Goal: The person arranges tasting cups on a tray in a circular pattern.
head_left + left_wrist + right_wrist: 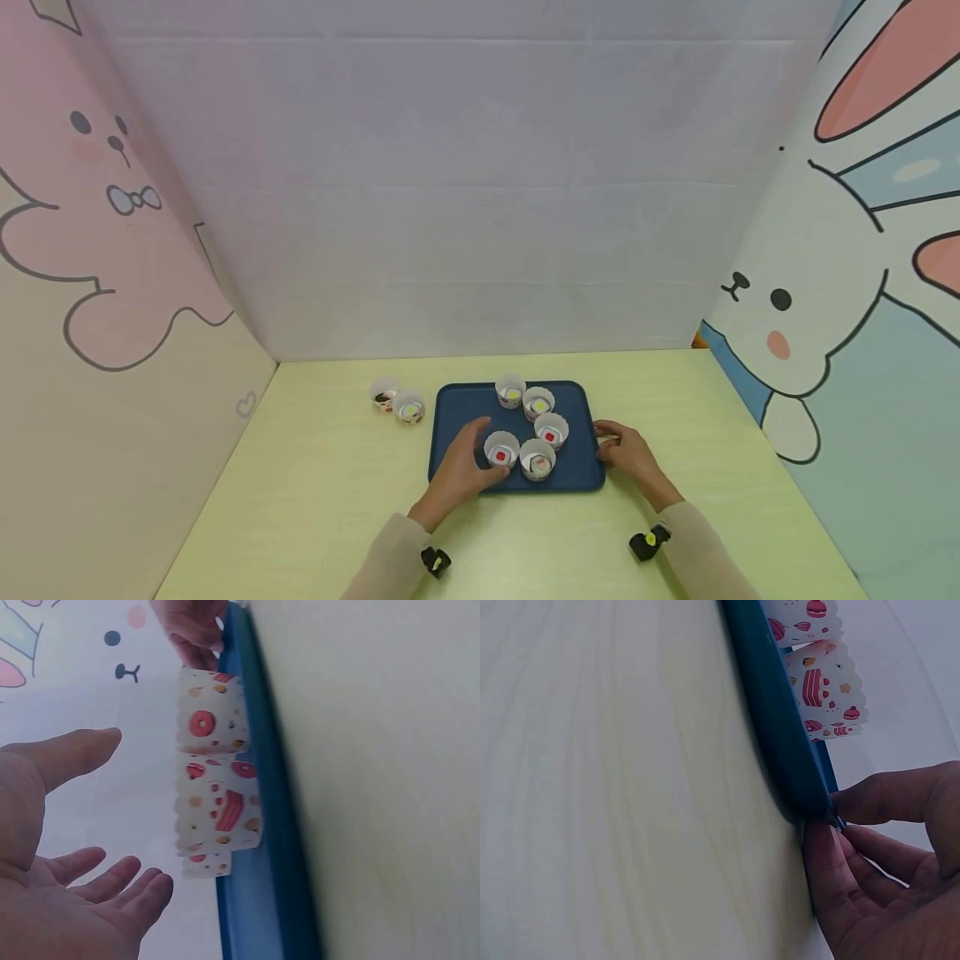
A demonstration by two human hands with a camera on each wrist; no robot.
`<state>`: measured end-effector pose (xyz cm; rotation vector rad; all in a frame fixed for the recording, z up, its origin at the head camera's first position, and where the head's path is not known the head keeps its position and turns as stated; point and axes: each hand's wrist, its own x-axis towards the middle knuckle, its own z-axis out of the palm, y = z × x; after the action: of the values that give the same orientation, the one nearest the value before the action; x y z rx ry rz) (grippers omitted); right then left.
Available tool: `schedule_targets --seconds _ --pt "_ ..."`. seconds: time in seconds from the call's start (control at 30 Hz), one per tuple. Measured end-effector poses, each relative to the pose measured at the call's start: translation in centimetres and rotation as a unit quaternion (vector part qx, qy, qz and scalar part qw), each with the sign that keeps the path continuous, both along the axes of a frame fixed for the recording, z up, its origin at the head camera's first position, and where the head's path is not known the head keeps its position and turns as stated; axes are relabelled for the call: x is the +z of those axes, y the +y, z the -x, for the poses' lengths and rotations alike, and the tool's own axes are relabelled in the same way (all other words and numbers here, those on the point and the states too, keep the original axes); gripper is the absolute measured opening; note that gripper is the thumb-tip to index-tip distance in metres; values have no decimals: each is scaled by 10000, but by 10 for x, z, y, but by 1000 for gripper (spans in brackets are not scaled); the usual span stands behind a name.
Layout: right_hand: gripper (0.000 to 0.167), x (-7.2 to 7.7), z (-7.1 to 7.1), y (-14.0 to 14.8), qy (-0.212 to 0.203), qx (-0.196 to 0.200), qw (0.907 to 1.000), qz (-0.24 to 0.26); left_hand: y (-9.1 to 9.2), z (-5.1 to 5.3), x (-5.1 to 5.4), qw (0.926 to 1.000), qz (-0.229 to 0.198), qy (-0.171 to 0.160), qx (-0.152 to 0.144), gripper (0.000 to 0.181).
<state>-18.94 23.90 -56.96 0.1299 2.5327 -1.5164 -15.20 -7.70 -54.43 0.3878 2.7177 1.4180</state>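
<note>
Paper cups (219,802) show coloured spots (551,436) inside only in the head view.

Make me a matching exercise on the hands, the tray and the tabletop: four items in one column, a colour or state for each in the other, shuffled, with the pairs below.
1. serving tray
2. right hand
3. tabletop
4. left hand

A. gripping the edge of the serving tray
B. pale yellow
C. open, holding nothing
D. dark blue

Pairs: 1-D, 2-A, 3-B, 4-C
</note>
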Motion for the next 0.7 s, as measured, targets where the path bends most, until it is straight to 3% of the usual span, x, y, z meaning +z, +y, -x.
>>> schedule_targets --seconds 0.27,0.7 --pt "59 0 0 0 -14 -16 10000 66 -10 -4 19 9985 -515 -101 129 76" --pt "59 0 -1 0 1 3 10000 56 -37 0 39 9954 -788 286 465 76"
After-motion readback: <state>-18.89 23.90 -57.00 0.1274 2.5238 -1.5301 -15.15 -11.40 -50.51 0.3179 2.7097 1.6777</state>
